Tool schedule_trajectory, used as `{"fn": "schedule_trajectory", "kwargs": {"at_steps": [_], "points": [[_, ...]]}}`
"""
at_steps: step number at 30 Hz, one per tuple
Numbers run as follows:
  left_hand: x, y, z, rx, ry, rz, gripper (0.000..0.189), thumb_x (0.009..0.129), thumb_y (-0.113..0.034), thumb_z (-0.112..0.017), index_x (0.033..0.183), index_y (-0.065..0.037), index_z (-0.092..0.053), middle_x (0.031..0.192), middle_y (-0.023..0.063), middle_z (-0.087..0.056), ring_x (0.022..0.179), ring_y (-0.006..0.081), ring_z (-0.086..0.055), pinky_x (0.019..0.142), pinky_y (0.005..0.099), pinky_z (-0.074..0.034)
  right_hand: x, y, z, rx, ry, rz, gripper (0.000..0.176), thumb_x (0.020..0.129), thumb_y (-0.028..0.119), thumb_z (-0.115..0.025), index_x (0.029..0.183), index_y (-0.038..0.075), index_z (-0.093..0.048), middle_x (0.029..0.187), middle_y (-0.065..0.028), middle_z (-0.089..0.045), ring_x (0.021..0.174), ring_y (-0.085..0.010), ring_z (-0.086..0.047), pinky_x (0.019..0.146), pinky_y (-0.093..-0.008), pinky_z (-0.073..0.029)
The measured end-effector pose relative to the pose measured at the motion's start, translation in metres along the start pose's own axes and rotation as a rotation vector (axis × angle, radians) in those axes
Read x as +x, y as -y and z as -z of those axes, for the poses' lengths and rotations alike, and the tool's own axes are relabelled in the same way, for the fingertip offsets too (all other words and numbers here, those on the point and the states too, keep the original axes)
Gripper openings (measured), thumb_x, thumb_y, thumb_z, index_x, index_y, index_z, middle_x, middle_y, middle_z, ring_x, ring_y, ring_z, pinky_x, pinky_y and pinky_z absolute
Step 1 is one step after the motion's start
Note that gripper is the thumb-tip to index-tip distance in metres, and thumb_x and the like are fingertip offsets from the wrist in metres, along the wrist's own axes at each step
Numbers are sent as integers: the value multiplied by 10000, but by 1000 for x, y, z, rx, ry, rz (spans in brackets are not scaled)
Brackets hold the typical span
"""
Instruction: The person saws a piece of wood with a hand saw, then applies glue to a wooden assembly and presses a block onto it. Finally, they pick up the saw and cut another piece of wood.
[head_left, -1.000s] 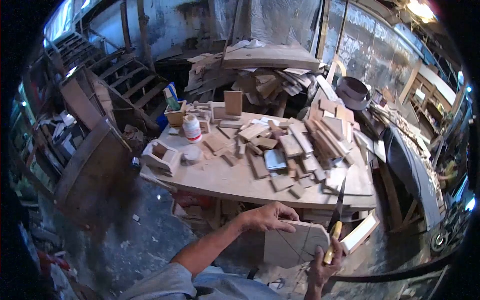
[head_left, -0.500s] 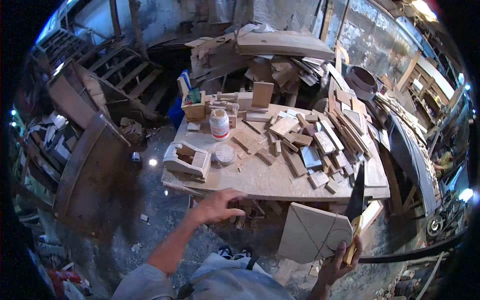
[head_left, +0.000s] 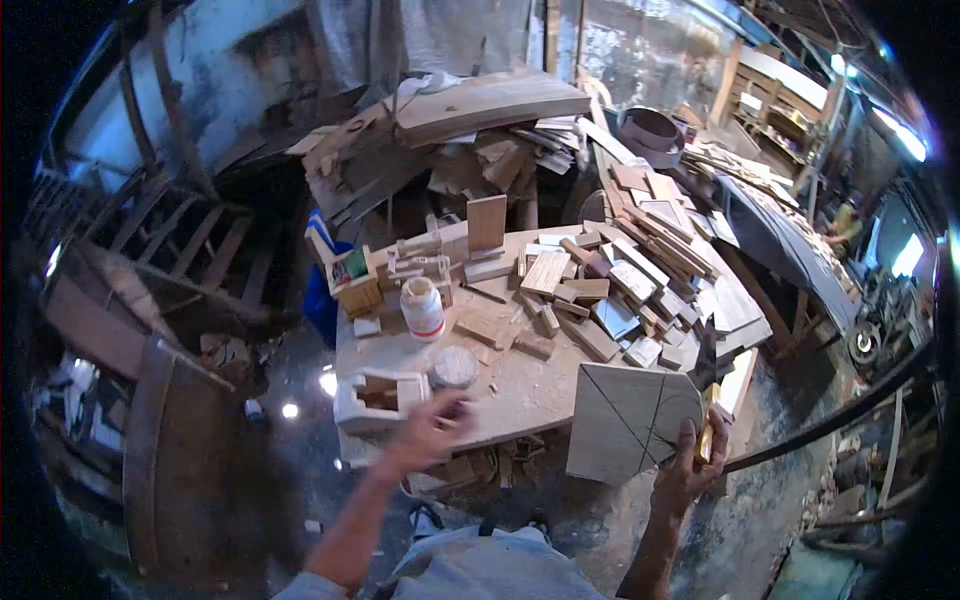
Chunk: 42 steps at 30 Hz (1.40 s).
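Note:
My right hand [head_left: 692,460] grips the yellow handle of a handsaw [head_left: 706,350], its dark blade pointing up. The same hand holds a flat wooden board [head_left: 630,420] marked with crossing dark lines, tilted before the table's front edge. My left hand [head_left: 435,432] is raised over the near edge, beside a curved wooden frame [head_left: 378,398] and a round lid [head_left: 455,368]; its fingers are blurred and curled, and I cannot make out whether they hold anything. A white jar [head_left: 422,308] with a red band stands behind the lid.
Wood offcuts [head_left: 600,290] cover the right part of the table [head_left: 520,410]. A small wooden box [head_left: 355,285] stands at its left corner. Stacked boards [head_left: 490,105] lie behind. Another person [head_left: 845,225] is far off at the right.
The view has shifted, and the table shows farther left. My left hand has moved nearer the round lid, its fingers more curled. My right hand still holds saw and board, now raised closer to the table.

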<state>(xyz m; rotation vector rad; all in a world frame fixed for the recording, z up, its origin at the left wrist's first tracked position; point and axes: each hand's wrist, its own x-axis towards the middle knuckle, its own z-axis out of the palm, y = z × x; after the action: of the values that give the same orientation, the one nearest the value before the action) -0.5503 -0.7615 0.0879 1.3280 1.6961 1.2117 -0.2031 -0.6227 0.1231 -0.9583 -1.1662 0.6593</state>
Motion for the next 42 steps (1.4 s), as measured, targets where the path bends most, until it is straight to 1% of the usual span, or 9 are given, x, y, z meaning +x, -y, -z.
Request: {"fn": "schedule_trajectory", "kwargs": {"at_steps": [3,10,16,20,24,29,34,38,42], "points": [[32,-18,-70,-421,272,1,788,952,-311,-771,1544,-50,-322,1313,192,-617,1204,232,-612,1008,383,-520,-25,-3,-34,-35,-32,-34,355,972,55,-701,1309,1,-602,1268,-77,-605,1131,-170,-597,974,-305,-494],[85,31,-100,-901,120,244,455,1002,-230,-703,1360,-25,-509,1172,113,-674,1040,178,-636,917,361,-533,-20,-4,-78,-501,168,488,500,945,107,-749,1404,8,-577,1175,-158,-721,958,-229,-722,824,-317,-580],[138,45,-112,-571,-158,312,354,1003,-223,-677,1254,12,-591,1108,142,-704,1034,233,-655,913,398,-522,57,-45,-82,-681,511,538,631,904,186,-783,1464,39,-533,1058,-222,-748,797,-342,-762,674,-390,-609],[195,113,-167,-185,-462,220,434,979,-254,-673,1249,71,-579,1092,268,-688,1060,440,-656,937,487,-500,107,-94,-100,-738,712,670,697,883,187,-782,1509,103,-489,946,-159,-763,730,-355,-741,614,-425,-601],[206,89,-170,228,-486,119,536,917,-99,-660,1389,97,-495,1351,310,-547,1285,469,-513,1092,478,-407,128,-146,-133,-796,797,827,724,881,197,-768,1530,103,-461,1001,-120,-759,775,-298,-746,600,-423,-593],[160,61,-151,288,-434,-283,566,913,-92,-671,1430,52,-493,1344,260,-551,1266,407,-547,1095,480,-435,129,-175,-157,-973,1003,691,729,866,314,-782,1487,76,-483,921,-106,-722,825,-296,-728,667,-416,-581],[69,-1,-42,-209,296,133,550,981,-212,-716,1458,-11,-530,1194,152,-686,1088,207,-671,955,349,-540,122,-135,-173,-951,1102,685,751,816,416,-810,1394,13,-549,1011,-140,-701,961,-325,-682,827,-440,-531],[-2,-29,72,-233,326,173,517,1016,-109,-650,1499,-14,-491,1199,127,-688,1094,191,-664,980,353,-533,95,-109,-200,-1041,863,612,441,877,322,-756,1180,30,-622,1049,-162,-686,963,-363,-651,933,-487,-484],[-52,0,156,-538,-32,134,478,1010,-74,-641,1463,12,-514,1147,124,-691,1052,193,-663,933,347,-542,44,-110,-261,-683,1014,543,426,882,248,-742,1252,52,-664,1109,-163,-675,1049,-366,-640,886,-454,-540]]}}
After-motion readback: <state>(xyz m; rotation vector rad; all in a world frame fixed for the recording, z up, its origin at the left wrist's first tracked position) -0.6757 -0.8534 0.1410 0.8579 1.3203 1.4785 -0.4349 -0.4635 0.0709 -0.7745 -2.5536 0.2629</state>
